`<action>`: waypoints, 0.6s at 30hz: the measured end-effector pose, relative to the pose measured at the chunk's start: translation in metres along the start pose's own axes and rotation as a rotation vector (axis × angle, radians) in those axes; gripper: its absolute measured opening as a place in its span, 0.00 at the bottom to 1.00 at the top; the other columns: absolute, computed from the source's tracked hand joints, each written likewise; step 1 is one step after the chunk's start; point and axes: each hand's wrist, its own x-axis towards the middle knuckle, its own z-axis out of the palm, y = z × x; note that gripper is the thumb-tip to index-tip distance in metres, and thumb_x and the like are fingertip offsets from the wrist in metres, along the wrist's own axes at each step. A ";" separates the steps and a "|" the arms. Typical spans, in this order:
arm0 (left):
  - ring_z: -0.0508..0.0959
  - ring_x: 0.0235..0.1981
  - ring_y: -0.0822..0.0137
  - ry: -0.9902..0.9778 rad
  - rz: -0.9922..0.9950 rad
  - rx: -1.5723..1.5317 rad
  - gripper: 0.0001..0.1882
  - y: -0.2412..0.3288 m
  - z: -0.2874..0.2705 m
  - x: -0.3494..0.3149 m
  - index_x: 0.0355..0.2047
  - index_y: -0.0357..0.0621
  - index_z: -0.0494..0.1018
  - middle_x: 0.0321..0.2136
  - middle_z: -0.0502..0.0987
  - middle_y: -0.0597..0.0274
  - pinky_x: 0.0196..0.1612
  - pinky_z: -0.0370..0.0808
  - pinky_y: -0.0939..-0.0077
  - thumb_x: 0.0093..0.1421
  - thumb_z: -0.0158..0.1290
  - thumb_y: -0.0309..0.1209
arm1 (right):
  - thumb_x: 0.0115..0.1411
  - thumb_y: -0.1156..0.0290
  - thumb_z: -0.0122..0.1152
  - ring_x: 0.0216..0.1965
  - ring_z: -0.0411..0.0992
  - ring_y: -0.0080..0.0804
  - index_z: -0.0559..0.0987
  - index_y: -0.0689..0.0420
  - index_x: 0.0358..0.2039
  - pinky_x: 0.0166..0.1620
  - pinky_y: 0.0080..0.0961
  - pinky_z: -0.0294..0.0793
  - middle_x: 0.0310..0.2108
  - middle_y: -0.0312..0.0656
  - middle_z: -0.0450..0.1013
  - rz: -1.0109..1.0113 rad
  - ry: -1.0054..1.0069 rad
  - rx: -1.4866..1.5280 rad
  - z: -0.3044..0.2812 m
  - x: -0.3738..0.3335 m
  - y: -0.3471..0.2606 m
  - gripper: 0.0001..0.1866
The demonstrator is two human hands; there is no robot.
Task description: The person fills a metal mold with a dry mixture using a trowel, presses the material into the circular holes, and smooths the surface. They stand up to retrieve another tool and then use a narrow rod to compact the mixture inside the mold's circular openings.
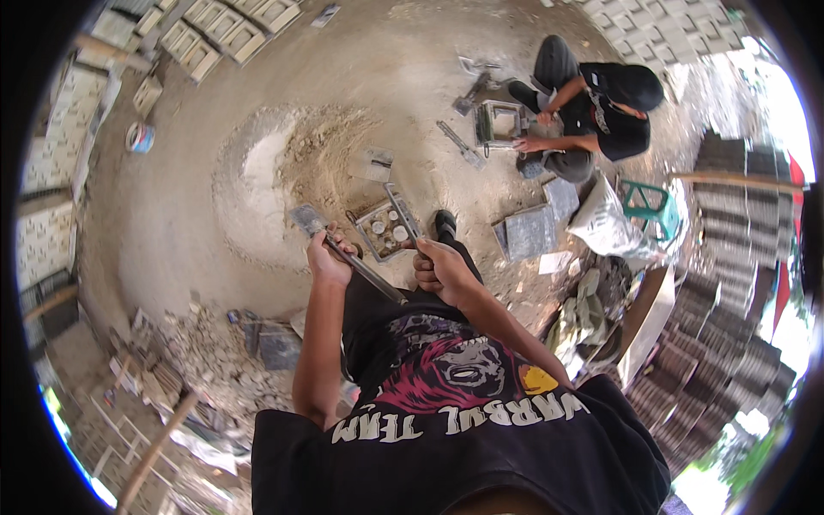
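Shovel (pixel 348 253) in both hands' grip, left hand (pixel 328 260), right hand (pixel 439 268), blade up-left, handle down-right.

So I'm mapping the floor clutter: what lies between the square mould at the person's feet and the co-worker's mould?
In the head view, between the near mould and the co-worker's mould, a long flat metal tool lies on the dusty ground; the rest is bare dirt.
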 end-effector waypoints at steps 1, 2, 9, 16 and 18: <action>0.64 0.19 0.72 0.024 0.038 0.000 0.14 -0.011 0.001 0.006 0.42 0.47 0.69 0.22 0.65 0.69 0.26 0.65 0.72 0.67 0.38 0.40 | 0.71 0.61 0.41 0.14 0.46 0.13 0.69 0.57 0.48 0.16 0.15 0.45 0.19 0.26 0.52 0.046 0.035 -0.011 -0.019 0.010 -0.008 0.15; 0.64 0.19 0.72 0.075 0.087 -0.014 0.14 -0.023 0.007 0.014 0.42 0.47 0.69 0.21 0.65 0.69 0.26 0.65 0.72 0.67 0.38 0.40 | 0.71 0.62 0.40 0.15 0.46 0.14 0.69 0.57 0.49 0.17 0.16 0.45 0.19 0.26 0.52 0.107 0.015 0.042 -0.046 0.020 -0.013 0.15; 0.63 0.19 0.71 0.348 0.117 -0.080 0.14 -0.108 -0.035 0.075 0.38 0.48 0.69 0.21 0.64 0.69 0.26 0.64 0.71 0.66 0.38 0.41 | 0.71 0.61 0.44 0.15 0.47 0.15 0.69 0.55 0.50 0.17 0.16 0.47 0.20 0.27 0.53 0.098 0.258 0.077 -0.196 0.135 -0.040 0.14; 0.61 0.17 0.73 0.293 0.002 -0.081 0.12 -0.158 -0.138 0.235 0.35 0.49 0.69 0.18 0.61 0.72 0.24 0.61 0.75 0.63 0.43 0.43 | 0.70 0.62 0.49 0.15 0.57 0.18 0.70 0.60 0.45 0.17 0.17 0.53 0.18 0.30 0.60 -0.015 0.319 -0.132 -0.295 0.324 -0.010 0.14; 0.61 0.16 0.73 0.233 -0.020 -0.045 0.12 -0.163 -0.167 0.276 0.35 0.49 0.69 0.18 0.61 0.72 0.23 0.61 0.75 0.63 0.43 0.43 | 0.69 0.61 0.49 0.15 0.59 0.19 0.72 0.60 0.42 0.17 0.17 0.55 0.16 0.31 0.61 -0.018 0.291 -0.380 -0.316 0.386 0.005 0.14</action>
